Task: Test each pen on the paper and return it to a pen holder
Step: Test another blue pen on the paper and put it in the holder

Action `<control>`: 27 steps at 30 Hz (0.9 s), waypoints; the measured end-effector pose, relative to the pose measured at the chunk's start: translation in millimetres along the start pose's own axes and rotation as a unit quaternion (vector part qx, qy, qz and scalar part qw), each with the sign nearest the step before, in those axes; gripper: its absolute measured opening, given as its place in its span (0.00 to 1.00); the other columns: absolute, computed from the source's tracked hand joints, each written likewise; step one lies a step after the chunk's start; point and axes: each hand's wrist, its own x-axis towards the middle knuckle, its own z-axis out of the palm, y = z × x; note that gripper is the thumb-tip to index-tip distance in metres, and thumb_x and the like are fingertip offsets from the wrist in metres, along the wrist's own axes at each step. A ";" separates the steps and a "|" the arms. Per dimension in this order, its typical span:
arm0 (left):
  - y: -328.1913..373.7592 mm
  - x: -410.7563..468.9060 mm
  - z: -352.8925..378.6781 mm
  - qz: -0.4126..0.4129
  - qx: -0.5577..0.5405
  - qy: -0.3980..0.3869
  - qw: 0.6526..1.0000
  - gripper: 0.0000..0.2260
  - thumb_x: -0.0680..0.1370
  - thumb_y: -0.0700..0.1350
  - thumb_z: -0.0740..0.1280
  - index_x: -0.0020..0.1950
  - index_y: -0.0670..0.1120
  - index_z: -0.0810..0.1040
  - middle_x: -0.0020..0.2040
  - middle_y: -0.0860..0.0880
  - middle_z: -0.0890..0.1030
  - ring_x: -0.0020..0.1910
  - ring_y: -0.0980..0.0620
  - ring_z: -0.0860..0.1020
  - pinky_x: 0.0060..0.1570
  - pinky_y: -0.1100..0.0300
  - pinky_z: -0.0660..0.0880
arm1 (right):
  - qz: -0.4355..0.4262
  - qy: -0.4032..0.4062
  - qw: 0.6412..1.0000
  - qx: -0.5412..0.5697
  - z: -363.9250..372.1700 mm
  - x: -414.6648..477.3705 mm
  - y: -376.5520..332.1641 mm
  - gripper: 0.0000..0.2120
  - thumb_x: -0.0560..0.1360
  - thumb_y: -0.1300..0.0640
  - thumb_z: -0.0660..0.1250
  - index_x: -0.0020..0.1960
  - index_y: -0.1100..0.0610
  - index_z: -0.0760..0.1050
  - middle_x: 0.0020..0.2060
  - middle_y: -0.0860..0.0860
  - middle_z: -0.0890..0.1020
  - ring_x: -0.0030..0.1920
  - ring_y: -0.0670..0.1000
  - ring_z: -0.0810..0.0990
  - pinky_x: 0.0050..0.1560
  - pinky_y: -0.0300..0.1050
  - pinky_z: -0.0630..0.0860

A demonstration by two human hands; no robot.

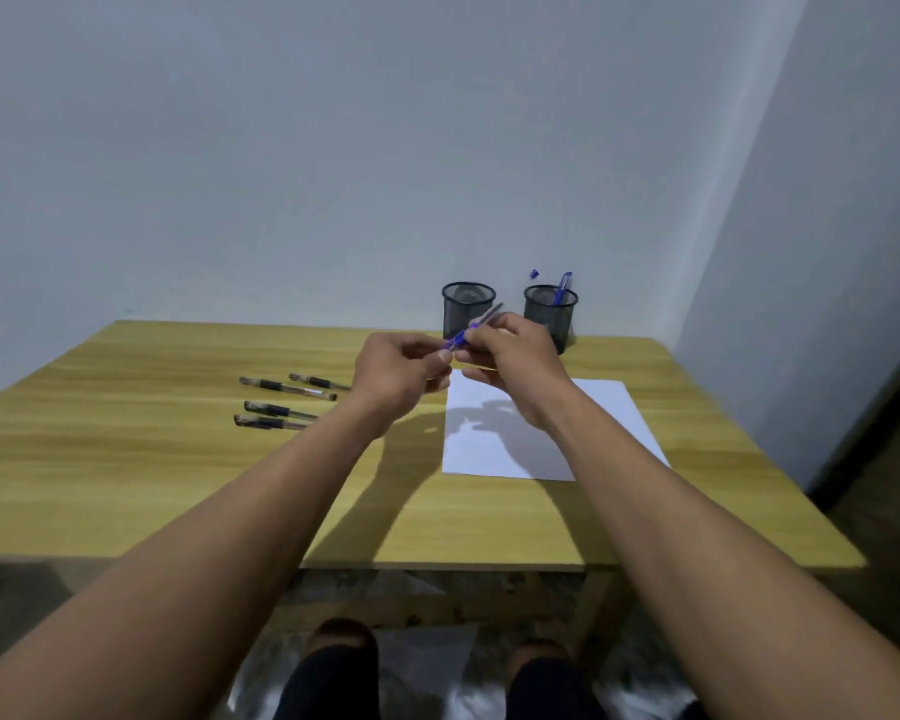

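Paper (609, 407) is laid on worktop (126, 485), four black pens (281, 389) left of it. Blue pen (468, 332) is pinched by left hand (401, 371) and right hand (510, 361) over the paper's far edge. Behind: left holder (467, 306), contents not discernible; right holder (551, 311), second blue pen (562, 288) stood inside.

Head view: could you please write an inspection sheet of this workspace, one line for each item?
Surface: wooden table, partly shadowed by the arms.
Job's things: white paper, no marks visible; held blue pen above the table; four black pens lying left of the paper; left pen holder and right pen holder by the wall, the right one with a second blue pen inside.
Clutter: nothing seen.
Hands: left hand and right hand both pinch the held blue pen.
Cables: nothing seen.
Surroundings: plain wall; dark floor.
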 end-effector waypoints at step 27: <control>11.3 82.4 2.5 -0.011 0.009 -0.045 0.999 0.06 0.74 0.33 0.72 0.51 0.35 0.84 0.43 0.41 0.83 0.39 0.48 0.81 0.46 0.63 0.82 | 0.054 0.059 0.976 0.201 -8.9 58.7 16.7 0.03 0.78 0.65 0.72 0.46 0.65 0.81 0.33 0.56 0.84 0.32 0.47 0.85 0.41 0.38 0.84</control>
